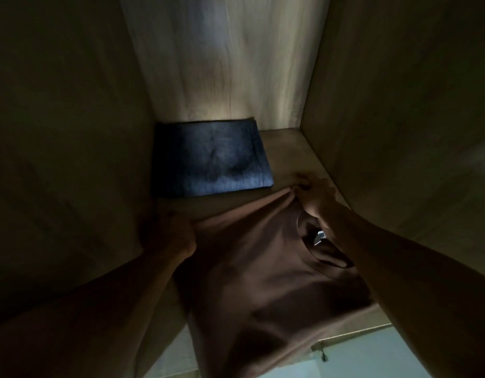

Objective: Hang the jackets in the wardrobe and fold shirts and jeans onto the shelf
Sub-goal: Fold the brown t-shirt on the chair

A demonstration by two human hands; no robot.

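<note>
A folded brown shirt (249, 282) lies across the front of the wooden shelf (293, 154), its near end hanging over the shelf's front edge. Its neck opening with a white label (320, 237) faces up at the right. My left hand (175, 236) grips the shirt's far left corner. My right hand (315, 197) pinches the far right corner, fingers closed on the cloth. Behind the shirt, folded blue jeans (211, 159) rest flat at the back left of the shelf, apart from the shirt.
The wardrobe compartment is dim, with a lit wooden back panel (225, 64) and side walls at the left (66, 132) and right (399, 118). Bare shelf shows to the right of the jeans. A pale floor (372, 358) lies below the shelf's front edge.
</note>
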